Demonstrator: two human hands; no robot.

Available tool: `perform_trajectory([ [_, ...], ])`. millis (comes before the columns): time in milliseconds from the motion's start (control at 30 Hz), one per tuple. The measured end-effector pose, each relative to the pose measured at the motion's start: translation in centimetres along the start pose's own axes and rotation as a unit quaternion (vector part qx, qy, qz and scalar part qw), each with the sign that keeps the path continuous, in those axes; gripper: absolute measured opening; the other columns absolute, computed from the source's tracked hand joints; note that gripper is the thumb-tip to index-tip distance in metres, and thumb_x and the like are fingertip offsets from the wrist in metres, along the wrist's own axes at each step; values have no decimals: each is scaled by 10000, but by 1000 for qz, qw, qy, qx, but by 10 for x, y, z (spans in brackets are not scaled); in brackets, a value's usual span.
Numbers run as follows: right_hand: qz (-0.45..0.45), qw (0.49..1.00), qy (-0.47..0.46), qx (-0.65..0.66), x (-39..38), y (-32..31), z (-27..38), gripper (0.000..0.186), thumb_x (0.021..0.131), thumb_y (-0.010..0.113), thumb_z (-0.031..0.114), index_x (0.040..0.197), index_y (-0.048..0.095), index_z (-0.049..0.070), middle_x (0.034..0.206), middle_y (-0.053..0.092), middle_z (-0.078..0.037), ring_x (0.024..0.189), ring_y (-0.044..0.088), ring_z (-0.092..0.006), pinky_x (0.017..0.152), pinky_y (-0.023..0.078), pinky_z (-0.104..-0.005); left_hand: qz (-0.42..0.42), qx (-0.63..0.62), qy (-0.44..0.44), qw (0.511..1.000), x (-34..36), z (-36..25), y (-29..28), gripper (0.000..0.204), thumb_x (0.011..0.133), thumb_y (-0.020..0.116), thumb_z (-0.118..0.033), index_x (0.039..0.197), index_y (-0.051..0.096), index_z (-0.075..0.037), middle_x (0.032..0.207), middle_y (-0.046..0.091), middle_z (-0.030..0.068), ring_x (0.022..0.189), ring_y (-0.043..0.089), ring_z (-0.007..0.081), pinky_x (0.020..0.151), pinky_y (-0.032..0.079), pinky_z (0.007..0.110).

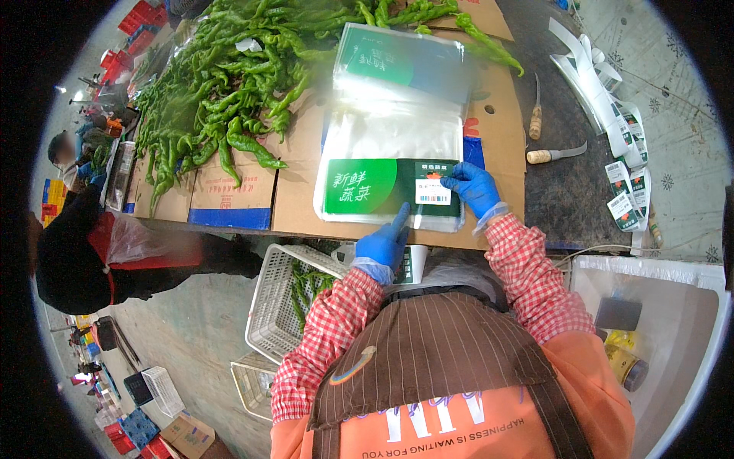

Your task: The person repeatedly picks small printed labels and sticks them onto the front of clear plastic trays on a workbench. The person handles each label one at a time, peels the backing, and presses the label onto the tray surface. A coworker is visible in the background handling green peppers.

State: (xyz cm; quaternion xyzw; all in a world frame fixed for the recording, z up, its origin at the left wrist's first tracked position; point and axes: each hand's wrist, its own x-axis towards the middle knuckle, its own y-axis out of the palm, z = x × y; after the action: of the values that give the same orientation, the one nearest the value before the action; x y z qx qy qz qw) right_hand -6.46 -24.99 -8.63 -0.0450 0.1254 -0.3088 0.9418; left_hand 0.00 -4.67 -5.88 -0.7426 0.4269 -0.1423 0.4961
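A stack of clear plastic bags (pixel 397 130) with green printed bands lies flat on the cardboard in front of me. On the near band is a dark green and white barcode label (pixel 433 193). My right hand (pixel 475 191), in a blue glove, has its fingertips closed together at the label's right edge. My left hand (pixel 382 246), also gloved in blue, rests at the bag's near edge with the index finger stretched toward the label. From beneath its other, curled fingers a white label strip (pixel 417 264) hangs past the table edge; their grip is partly hidden.
Long green peppers (pixel 237 92) are heaped at the far left. Two wooden-handled hooked knives, one near (pixel 540 156) and one farther (pixel 536 122), lie right, by label strips (pixel 627 187). Below stand a pepper crate (pixel 264 306) and a white foam box (pixel 650 275). Another person stands left.
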Motion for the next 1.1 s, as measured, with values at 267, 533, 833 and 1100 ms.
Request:
perform_trajectory([
  [267, -28, 998, -17, -56, -6, 6, 7, 231, 649, 661, 125, 814, 553, 4, 725, 583, -84, 652, 533, -132, 605, 436, -244, 79, 18, 1, 997, 7, -16, -11, 520, 812, 411, -312, 1256, 141, -330, 782, 571, 161, 632, 559, 319, 539, 441, 397],
  [533, 69, 905, 12, -419, -1, 4, 52, 346, 680, 606, 308, 866, 535, 25, 799, 573, -159, 722, 567, -269, 645, 446, -332, 90, 85, 19, 992, 13, -19, -10, 511, 814, 397, -331, 1256, 141, -326, 767, 576, 156, 632, 564, 312, 540, 438, 398],
  [833, 100, 807, 90, -575, 24, 0, 84, 632, 570, 665, 445, 993, 469, 18, 957, 540, -171, 867, 542, -281, 728, 436, -360, 91, 63, 38, 993, 14, -13, -7, 531, 811, 399, -280, 1263, 119, -296, 770, 562, 184, 609, 553, 331, 527, 425, 423],
  [1100, -34, 959, 21, -281, -19, -41, 45, 344, 681, 623, 238, 971, 505, 96, 749, 542, -85, 685, 539, -192, 637, 433, -286, 22, -142, -76, 987, -16, 4, -12, 462, 780, 493, -328, 1205, 310, -335, 572, 540, 159, 526, 549, 278, 491, 422, 342],
])
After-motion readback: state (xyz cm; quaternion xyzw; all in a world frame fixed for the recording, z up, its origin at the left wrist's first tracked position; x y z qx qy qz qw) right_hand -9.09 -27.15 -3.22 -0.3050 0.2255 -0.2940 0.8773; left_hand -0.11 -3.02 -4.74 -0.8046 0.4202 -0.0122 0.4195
